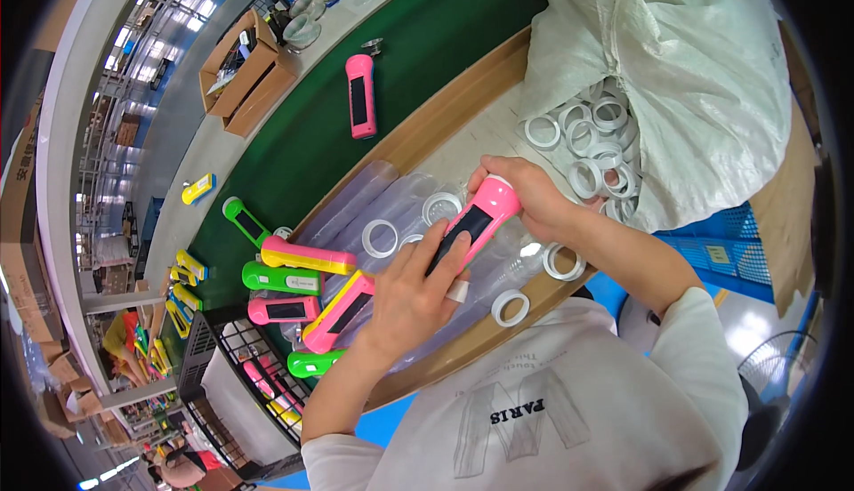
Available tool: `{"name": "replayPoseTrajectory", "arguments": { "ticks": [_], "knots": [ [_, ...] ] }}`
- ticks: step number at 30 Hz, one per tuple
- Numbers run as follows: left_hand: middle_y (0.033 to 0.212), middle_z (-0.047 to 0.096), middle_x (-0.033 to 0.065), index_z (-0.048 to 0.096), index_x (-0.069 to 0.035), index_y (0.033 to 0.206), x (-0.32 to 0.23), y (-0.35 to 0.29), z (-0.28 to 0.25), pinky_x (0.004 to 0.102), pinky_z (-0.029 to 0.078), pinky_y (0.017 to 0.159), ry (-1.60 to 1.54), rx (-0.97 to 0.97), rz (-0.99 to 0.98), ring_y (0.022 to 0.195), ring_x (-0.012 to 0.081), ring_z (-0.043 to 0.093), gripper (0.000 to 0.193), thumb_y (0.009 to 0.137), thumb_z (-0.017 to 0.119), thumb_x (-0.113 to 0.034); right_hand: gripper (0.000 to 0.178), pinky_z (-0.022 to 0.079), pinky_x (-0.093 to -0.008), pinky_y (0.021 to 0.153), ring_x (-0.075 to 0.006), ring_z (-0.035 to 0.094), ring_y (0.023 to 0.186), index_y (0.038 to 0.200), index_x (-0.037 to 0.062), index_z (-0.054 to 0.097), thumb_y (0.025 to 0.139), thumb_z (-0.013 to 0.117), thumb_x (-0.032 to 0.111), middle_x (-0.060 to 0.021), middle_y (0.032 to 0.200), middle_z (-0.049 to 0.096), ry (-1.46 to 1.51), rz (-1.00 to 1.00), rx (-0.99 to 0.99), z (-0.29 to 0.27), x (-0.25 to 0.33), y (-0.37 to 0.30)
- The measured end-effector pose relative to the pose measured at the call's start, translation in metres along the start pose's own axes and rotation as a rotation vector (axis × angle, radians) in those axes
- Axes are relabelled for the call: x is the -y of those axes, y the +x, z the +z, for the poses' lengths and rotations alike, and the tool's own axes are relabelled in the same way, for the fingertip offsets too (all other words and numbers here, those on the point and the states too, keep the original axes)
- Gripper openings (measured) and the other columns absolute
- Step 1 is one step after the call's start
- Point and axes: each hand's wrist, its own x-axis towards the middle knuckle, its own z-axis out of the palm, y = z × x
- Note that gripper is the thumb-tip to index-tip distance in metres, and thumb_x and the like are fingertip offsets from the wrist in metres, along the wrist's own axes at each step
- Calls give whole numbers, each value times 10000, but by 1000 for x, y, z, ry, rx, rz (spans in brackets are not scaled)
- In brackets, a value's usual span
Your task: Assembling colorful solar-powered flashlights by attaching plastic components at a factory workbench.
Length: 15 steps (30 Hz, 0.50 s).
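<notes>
A pink flashlight point(487, 213) with a dark rectangular panel lies tilted between my hands. My left hand point(411, 288) is closed round its lower end, and one finger has a white wrap. My right hand point(532, 196) grips the wider upper end, where a white ring shows at the rim. Below are clear plastic tubes or sleeves point(342, 199) in a shallow cardboard tray point(458, 91). Loose white rings point(380, 238) lie on them. Left of my left hand, several pink, yellow and green flashlights point(283, 278) are piled, one pink-and-yellow flashlight point(341, 313) close to my wrist.
A woven white sack point(703, 91) spills white rings point(583, 135) at the right. Beyond the tray runs a green conveyor belt point(302, 126) carrying another pink flashlight point(361, 97). A black wire basket point(258, 349), an open cardboard box point(245, 77) and a blue crate point(721, 246) stand around.
</notes>
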Motion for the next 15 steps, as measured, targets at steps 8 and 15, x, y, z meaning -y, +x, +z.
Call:
{"name": "replayPoseTrajectory", "arguments": {
  "ticks": [8, 15],
  "knots": [
    [1089, 631, 163, 586, -58, 1242, 19, -16, -5, 310, 539, 663, -1317, 68, -845, 826, 227, 665, 489, 772, 719, -90, 414, 452, -296, 867, -154, 578, 945, 1094, 17, 572, 995, 383, 372, -80, 999, 624, -323, -243, 137, 11, 18, -17],
    [1019, 648, 131, 618, -93, 1225, -7, -20, -6, 307, 531, 597, -189, -63, -125, 729, 235, 663, 516, 737, 780, -138, 450, 464, -310, 754, -163, 586, 789, 1010, 1, 609, 985, 387, 393, -104, 880, 626, -478, -320, 34, 17, 13, -20]
  ]
}}
